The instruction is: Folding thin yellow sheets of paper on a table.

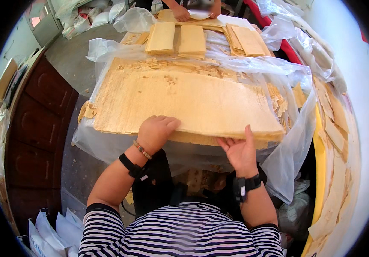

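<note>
A wide stack of thin, pale tan sheets [184, 100], pancake-like with a few brown spots, lies in front of me on a table covered with clear plastic. My left hand [161, 128] is closed over the stack's near edge, left of its middle, back of the hand upward. Farther right, my right hand [241, 150] is turned palm up at the same edge. Its fingertips reach just under the sheets and its thumb stands up, apart from the fingers. Between the hands the near edge looks slightly raised. How many sheets the left hand grips is hidden.
Folded tan stacks [161, 37] stand farther back, with crumbs and broken pieces around. At the far end another person's hands [181, 13] work on sheets. Clear plastic [289, 158] hangs over the table's sides. A dark wooden cabinet [38, 120] is at left, white sacks [49, 233] at lower left.
</note>
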### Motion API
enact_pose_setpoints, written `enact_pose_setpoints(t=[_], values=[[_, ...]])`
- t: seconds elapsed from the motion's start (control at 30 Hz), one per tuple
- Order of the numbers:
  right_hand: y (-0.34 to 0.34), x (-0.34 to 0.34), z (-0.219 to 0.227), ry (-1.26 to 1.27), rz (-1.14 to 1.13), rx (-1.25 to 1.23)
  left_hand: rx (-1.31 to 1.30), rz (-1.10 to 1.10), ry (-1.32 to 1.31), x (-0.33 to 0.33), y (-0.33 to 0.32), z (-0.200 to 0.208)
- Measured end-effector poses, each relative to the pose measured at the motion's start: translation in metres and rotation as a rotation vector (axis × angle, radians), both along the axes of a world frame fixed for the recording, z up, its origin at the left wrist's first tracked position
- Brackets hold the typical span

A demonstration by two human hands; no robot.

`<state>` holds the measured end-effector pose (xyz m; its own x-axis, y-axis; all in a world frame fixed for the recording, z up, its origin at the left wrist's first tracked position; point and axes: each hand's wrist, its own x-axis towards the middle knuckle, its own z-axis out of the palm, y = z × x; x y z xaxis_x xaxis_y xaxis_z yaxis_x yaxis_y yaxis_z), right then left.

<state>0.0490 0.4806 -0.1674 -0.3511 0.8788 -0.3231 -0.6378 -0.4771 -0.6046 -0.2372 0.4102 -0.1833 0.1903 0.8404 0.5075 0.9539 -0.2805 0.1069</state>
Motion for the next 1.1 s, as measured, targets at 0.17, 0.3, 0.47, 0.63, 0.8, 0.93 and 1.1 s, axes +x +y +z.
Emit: enact_pose_setpoints(t=[0.17, 0.3, 0.47, 0.63, 0.8, 0.93, 1.1], values=[[0.028, 0.006, -0.023, -0.186, -0.171, 0.049, 0.046, -0.069, 0.099, 0.003, -0.006, -0.006], [0.032, 0.009, -0.046, -0.579, -0.398, 0.183, 0.039, 0.005, 0.128, 0.002, -0.01, 0.0], [0.035, 0.019, -0.051, -0.636, -0.459, 0.367, -0.026, 0.221, 0.134, -0.029, -0.026, 0.0], [0.036, 0.029, -0.056, -0.512, -0.362, 0.15, 0.051, 0.123, 0.143, -0.039, -0.017, 0.003], [0.033, 0.035, -0.037, -0.487, -0.422, 0.05, 0.05, 0.27, 0.162, -0.072, -0.033, 0.008], [0.033, 0.038, -0.047, -0.522, -0.452, 0.125, 0.004, 0.266, 0.145, -0.09, -0.033, 0.004], [0.038, 0.041, -0.053, -0.49, -0.523, 0.472, 0.189, 0.217, 0.221, -0.092, -0.02, 0.052]])
